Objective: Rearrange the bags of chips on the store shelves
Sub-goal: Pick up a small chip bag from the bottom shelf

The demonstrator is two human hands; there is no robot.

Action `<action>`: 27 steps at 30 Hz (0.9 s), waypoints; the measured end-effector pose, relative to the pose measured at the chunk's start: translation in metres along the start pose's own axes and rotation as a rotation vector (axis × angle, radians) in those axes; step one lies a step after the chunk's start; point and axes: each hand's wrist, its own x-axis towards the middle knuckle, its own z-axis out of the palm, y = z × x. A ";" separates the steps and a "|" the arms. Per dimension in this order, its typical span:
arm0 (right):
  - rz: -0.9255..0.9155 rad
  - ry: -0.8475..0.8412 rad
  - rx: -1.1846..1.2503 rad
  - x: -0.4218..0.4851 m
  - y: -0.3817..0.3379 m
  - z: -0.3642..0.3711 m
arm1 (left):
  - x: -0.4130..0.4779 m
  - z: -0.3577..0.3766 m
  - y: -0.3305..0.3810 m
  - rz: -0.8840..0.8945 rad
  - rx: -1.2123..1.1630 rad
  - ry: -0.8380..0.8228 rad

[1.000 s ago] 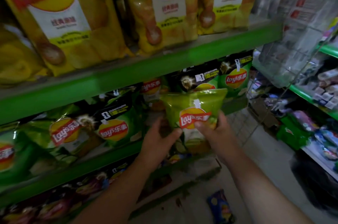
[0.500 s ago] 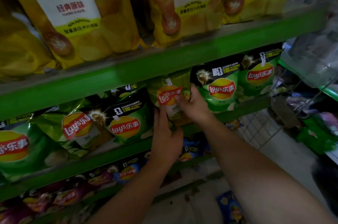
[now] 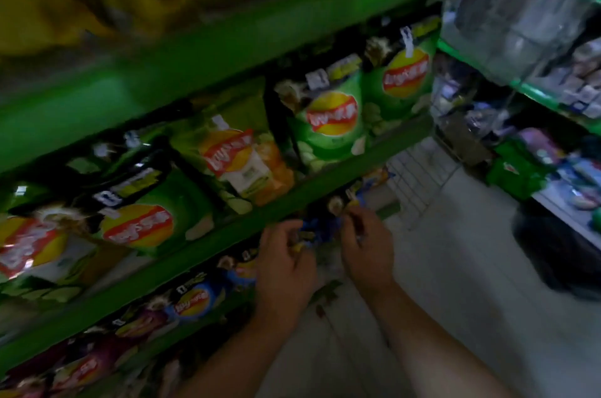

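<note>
taking the middle green shelf rail (image 3: 325, 184) as your marker, and reading from the left: above it at the far left you have green chip bags (image 3: 143, 218) with a red and yellow round logo, the lettering too blurred to read. further right above the rail leans a lighter green and orange bag (image 3: 240, 163), then two more green bags (image 3: 331, 124) with the same smeared logo. just below the rail, your left hand (image 3: 283, 267) and right hand (image 3: 364, 248) sit close together on a blue chip bag (image 3: 312, 231), fingers curled onto it from either side. lower left of the rail, blue and purple bags (image 3: 192, 300) line the lower shelf. right of the rail is a neighbouring rack (image 3: 553, 98), its goods unreadable.
</note>
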 end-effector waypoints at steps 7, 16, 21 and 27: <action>0.579 -0.097 -0.147 -0.040 0.170 -0.044 | 0.001 0.144 -0.091 -0.389 0.145 -0.653; 1.008 -0.136 -0.160 -0.097 0.382 -0.060 | 0.009 0.304 -0.216 -0.463 0.315 -0.966; 1.162 -0.019 -0.116 -0.130 0.514 -0.016 | 0.011 0.397 -0.299 -0.437 0.378 -1.054; 1.482 0.228 0.153 -0.151 0.647 0.044 | 0.017 0.477 -0.385 -0.287 0.451 -1.037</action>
